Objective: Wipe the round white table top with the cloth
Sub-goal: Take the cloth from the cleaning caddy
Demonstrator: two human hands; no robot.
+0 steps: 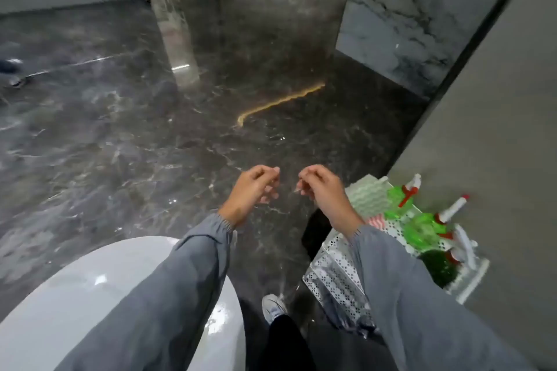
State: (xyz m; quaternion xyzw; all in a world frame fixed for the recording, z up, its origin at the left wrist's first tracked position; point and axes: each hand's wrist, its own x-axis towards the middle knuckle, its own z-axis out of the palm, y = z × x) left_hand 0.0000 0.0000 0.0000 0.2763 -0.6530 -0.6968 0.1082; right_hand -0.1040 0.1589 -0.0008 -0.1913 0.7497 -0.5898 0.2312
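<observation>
The left hand point(256, 190) and right hand point(322, 191) are hovering side by side over the dark floor point(150, 129), fingers loosely curled and gripping nothing. The round white worktop point(90, 295) is lying at about 7 o'clock from them, under the left sleeve point(168, 295), so the left hand is nearer. No cloth is showing for certain (a pale waffled piece point(367, 199) on the cart point(334, 277), at 3 o'clock from the right hand, may be one), so fetching it is probably coming first.
</observation>
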